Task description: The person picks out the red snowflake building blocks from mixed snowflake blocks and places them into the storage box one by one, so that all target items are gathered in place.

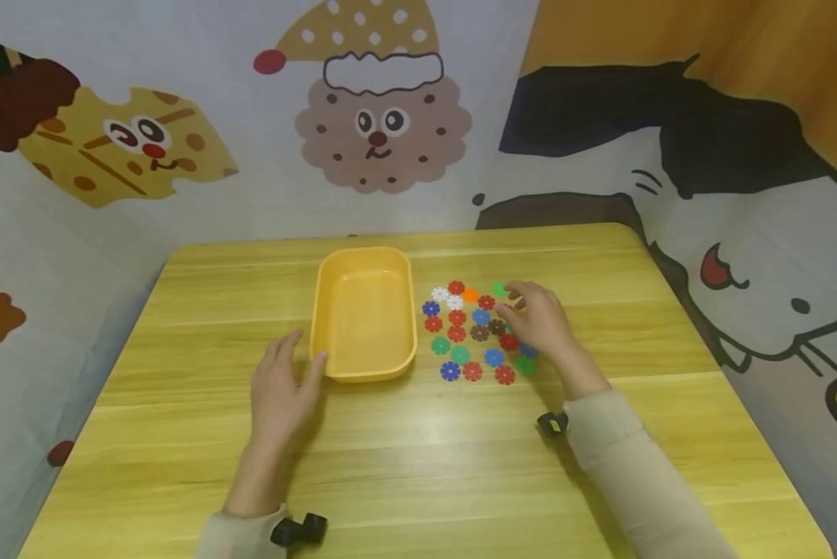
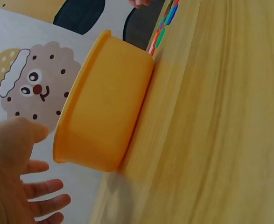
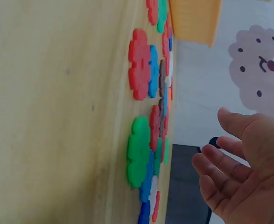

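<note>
Holding left hand [image 1: 282, 394] loosely spread beside near-left corner of smooth, round-cornered yellow tray [image 1: 366, 322], grasping nothing; not being able to tell whether touching. Hovering with right hand [image 1: 540, 317], fingers slightly bent and empty, above right side of flat, notched, flower-shaped multicoloured discs [image 1: 479, 332], lying right of tray on wood-grained table [image 1: 418, 466].

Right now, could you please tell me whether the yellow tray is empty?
Empty: in the head view, the inside of the yellow tray is bare.

A wood-grain table [image 1: 418, 458] carries 1 yellow tray [image 1: 364, 330] and colourful discs [image 1: 480, 332].
</note>
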A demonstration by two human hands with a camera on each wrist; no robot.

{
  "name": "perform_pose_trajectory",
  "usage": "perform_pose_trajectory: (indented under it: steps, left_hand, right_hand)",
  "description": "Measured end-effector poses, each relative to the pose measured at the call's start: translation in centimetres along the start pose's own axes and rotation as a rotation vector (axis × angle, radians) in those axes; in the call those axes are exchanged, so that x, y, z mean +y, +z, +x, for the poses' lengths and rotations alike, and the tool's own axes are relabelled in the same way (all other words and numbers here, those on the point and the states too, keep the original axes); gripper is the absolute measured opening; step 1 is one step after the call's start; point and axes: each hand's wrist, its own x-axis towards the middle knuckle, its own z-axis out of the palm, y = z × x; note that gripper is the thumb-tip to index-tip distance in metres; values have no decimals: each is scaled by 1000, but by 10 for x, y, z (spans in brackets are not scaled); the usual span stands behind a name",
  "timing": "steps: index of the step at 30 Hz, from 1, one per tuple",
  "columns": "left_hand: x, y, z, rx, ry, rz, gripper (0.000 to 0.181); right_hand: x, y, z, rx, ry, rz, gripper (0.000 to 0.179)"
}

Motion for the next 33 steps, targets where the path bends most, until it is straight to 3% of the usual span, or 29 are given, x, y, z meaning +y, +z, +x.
perform_pose_trajectory:
  steps: [11,19,33]
  left_hand:
    - [0,8,4,-47,-132,-66,54]
    - [4,10,6,-34,-116,-176,44]
    - [4,10,5,-63,-127,-158,47]
  right_hand:
    - [7,9,21,-95,18,-1,40]
    - [7,16,31,-148,24,-21,40]
    - [9,21,45,-253,28,-123,32]
